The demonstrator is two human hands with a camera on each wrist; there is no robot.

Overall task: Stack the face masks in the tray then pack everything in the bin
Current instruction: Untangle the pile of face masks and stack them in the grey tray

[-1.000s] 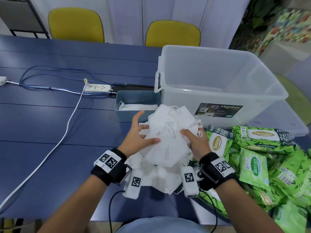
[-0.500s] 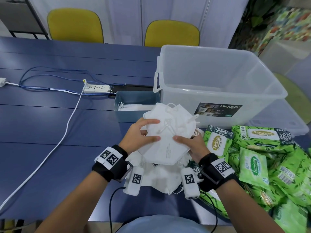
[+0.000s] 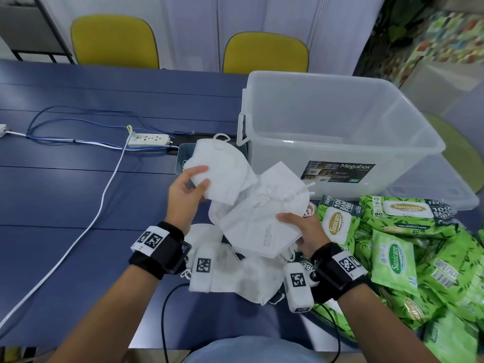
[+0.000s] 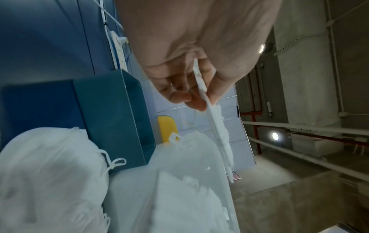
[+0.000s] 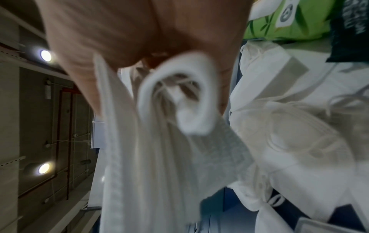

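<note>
My left hand [image 3: 195, 182] pinches a white folded face mask [image 3: 222, 169] between thumb and fingers, lifted over the blue tray [image 3: 183, 151], which it mostly hides. The left wrist view shows that mask [image 4: 215, 126] edge-on in the pinch beside the tray [image 4: 111, 119]. My right hand [image 3: 296, 226] grips a bunch of white masks [image 3: 262, 218] just in front of the clear plastic bin [image 3: 340, 142]. In the right wrist view the bunch [image 5: 159, 126] hangs from the fingers. More masks [image 3: 235, 271] lie in a pile on the table under my wrists.
Several green wet-wipe packs [image 3: 408, 244] are heaped at the right, next to the bin's lid [image 3: 445, 189]. A white power strip [image 3: 148, 140] with blue and white cables [image 3: 78, 231] crosses the blue table [image 3: 65, 192] at left. Two yellow chairs [image 3: 115, 40] stand behind.
My left hand has drawn one mask off the bunch and carried it up and left toward the tray. My right hand keeps hold of the other masks.
</note>
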